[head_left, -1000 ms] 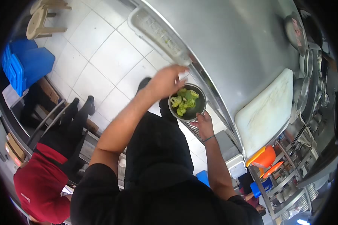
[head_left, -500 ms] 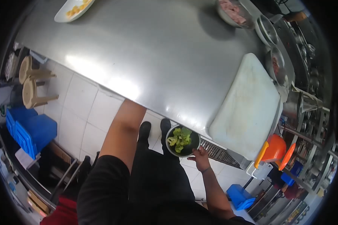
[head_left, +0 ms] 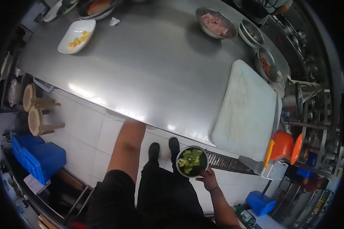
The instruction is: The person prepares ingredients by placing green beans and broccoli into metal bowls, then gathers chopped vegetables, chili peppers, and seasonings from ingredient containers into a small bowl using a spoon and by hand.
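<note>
My right hand grips the rim of a round metal bowl beside the front edge of the steel table. Green broccoli florets lie in the bowl, mostly toward its left and upper side. My left forearm reaches beneath the table's edge, and the hand itself is hidden there. To the right of the bowl, a large white cutting board rests on the table.
Bowls of pink meat and reddish food stand at the back right. A white dish holds yellow pieces at the left. An orange container is beside the board. Stools and blue bins stand on the floor at left.
The view has swung up over the tabletop. My left hand, earlier above the broccoli bowl, has gone under the table edge. The bowl stays in my right hand.
</note>
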`<state>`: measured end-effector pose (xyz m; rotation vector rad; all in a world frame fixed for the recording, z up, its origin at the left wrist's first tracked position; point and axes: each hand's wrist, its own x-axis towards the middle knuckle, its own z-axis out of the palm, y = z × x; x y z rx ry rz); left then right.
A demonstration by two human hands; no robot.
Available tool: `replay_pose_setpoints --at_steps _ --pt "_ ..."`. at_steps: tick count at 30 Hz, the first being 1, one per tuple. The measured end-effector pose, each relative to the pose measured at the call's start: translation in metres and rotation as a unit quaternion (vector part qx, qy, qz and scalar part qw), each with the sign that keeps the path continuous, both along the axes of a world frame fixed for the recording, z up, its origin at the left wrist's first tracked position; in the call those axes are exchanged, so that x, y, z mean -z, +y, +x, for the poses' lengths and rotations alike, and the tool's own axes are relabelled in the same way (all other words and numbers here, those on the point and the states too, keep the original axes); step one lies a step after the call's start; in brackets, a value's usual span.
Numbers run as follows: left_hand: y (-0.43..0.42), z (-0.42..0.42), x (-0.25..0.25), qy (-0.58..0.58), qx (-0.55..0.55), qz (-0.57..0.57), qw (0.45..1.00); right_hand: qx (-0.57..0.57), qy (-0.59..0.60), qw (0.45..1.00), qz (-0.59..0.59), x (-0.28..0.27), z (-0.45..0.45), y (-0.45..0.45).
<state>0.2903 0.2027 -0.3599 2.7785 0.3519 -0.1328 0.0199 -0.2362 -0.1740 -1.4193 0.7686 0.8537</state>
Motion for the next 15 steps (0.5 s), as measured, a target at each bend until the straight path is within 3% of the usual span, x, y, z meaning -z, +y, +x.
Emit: replay_pose_setpoints --at_steps 3,5,6,7,8,10,11,15 --pt "-0.003 -0.051 -0.02 -0.166 0.057 0.03 0.984 0.025 -0.017 1.0 -0.003 -0.013 -0.018 -0.008" --pt "-0.007 -0.101 -0.043 -0.268 0.073 -0.017 0.96 0.051 -0.037 0.998 0.005 -0.023 -0.031 -0.017" --pt "-0.013 -0.126 -0.077 -0.187 0.004 -0.214 0.959 0.052 -0.043 0.998 -0.002 -0.026 -0.038 -0.023" --pt "-0.027 -0.157 -0.114 -0.162 -0.089 -0.326 0.927 0.063 -0.053 0.996 -0.012 -0.03 -0.047 -0.031" --pt "-0.036 -0.188 -0.143 -0.168 -0.086 -0.38 0.905 0.077 -0.07 0.994 -0.015 -0.037 -0.055 -0.041" --pt "-0.042 -0.259 -0.159 -0.152 -0.078 -0.368 0.914 0.115 -0.095 0.989 -0.008 -0.066 -0.081 -0.058" --pt "-0.033 -0.294 -0.15 -0.112 -0.09 -0.408 0.902 0.131 -0.106 0.986 0.005 -0.09 -0.089 -0.064" --pt "-0.031 -0.38 -0.19 0.049 -0.114 -0.351 0.928 0.235 -0.171 0.957 -0.031 -0.194 -0.114 -0.128"
